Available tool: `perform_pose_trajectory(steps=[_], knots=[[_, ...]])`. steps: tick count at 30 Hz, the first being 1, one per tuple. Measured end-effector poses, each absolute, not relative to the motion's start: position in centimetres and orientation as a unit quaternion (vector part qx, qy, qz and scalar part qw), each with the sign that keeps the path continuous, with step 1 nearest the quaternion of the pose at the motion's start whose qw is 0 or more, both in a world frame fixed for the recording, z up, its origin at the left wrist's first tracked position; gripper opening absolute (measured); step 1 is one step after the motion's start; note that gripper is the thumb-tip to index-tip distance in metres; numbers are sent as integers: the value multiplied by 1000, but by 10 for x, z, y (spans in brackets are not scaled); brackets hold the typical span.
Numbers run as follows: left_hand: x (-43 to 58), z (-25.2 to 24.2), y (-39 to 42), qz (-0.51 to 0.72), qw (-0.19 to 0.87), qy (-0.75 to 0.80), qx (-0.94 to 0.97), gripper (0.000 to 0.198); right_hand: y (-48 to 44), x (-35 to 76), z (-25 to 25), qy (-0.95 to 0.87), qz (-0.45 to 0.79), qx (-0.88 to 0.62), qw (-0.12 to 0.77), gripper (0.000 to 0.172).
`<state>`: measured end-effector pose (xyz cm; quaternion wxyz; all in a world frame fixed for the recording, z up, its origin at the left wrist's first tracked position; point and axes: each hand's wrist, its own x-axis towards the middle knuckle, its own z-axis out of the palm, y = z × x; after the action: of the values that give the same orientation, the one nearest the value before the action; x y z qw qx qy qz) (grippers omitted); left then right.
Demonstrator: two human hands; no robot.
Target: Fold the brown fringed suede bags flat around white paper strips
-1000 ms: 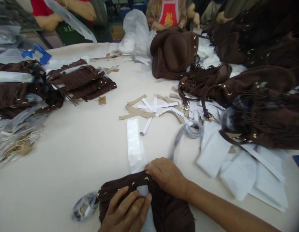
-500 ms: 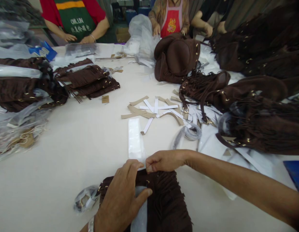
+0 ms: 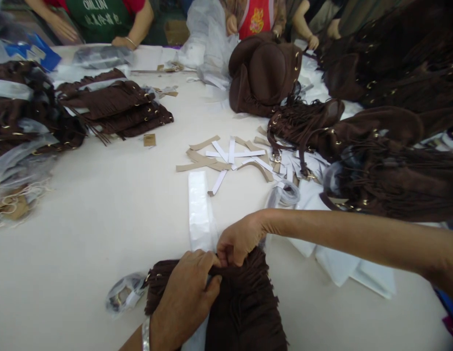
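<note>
A dark brown fringed bag (image 3: 244,307) lies in front of me at the bottom of the view. My left hand (image 3: 191,292) rests on its upper part, thumb and fingers pinching the top edge. Close beside it, my right hand (image 3: 237,243) is closed on the same edge, fingertips pressed together. A white plastic strip (image 3: 199,207) runs out from beyond the bag's top edge, and more pale plastic shows under my left hand. To the left, a clear-wrapped coil (image 3: 126,292) sits against the bag's side.
Paper and card strips (image 3: 226,156) are scattered mid-table. Brown bags (image 3: 116,105) are stacked at left; a bag (image 3: 265,73) and a large heap of bags (image 3: 390,180) stand at right. Another wrapped coil (image 3: 286,192) lies near my right arm. Co-workers stand across the table.
The view has tilted down and shifted slightly. My left thumb has drawn in to the bag's top edge, and my right hand has curled over it with the wrist raised.
</note>
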<state>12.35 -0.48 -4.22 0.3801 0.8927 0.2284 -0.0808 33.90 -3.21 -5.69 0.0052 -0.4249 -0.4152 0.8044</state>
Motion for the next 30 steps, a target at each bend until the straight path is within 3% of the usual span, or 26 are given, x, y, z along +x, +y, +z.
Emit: perform_pose_trajectory(steps=[8, 14, 19, 25, 30], knots=[[119, -44, 2, -51, 462, 145, 873, 15, -41, 318, -17, -607, 568, -542, -125, 27], [117, -49, 7, -40, 475, 138, 868, 11, -55, 319, -29, -543, 548, -635, -41, 28], [114, -49, 7, -38, 473, 148, 868, 11, -62, 334, -37, -526, 613, -588, 44, 33], [113, -48, 5, -42, 477, 177, 860, 7, -93, 349, -9, -587, 508, -618, 123, 26], [116, -50, 6, -37, 500, 207, 840, 5, -130, 335, -9, -668, 344, -645, 138, 36]])
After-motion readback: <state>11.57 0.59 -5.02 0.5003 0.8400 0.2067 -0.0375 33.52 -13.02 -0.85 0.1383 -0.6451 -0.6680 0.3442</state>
